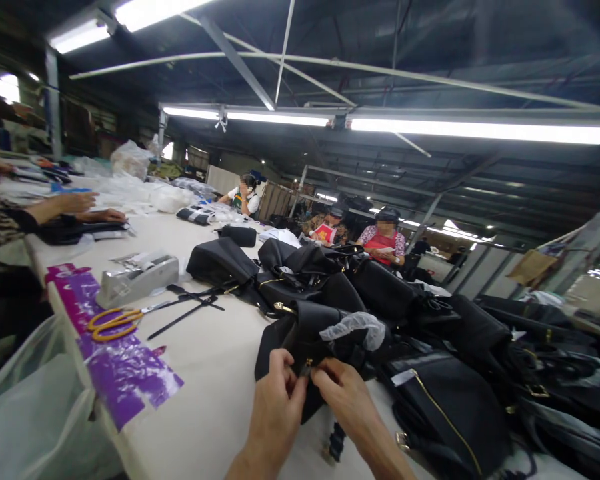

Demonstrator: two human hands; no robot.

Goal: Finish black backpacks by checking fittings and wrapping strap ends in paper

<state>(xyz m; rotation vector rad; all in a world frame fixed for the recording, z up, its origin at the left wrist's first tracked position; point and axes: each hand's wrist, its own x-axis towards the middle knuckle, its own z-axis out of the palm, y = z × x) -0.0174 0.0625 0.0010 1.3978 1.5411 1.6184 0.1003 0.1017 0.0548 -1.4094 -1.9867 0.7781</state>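
Note:
My left hand (pixel 275 400) and my right hand (pixel 343 393) meet at the near edge of a black leather bag (pixel 300 333) lying on the white table (pixel 215 373). Both hands pinch a small gold metal fitting (pixel 307 365) on the bag, fingers pressed together. A wad of white wrapping paper (pixel 357 328) sticks out of the bag just above my right hand.
Many more black bags (pixel 430 373) are heaped to the right and behind. Orange-handled scissors (pixel 115 321), a grey tape dispenser (pixel 137 279) and black straps (pixel 190 308) lie to the left, near purple tape (pixel 125 373). A co-worker's hands (pixel 75 203) rest at far left; other people sit in the background.

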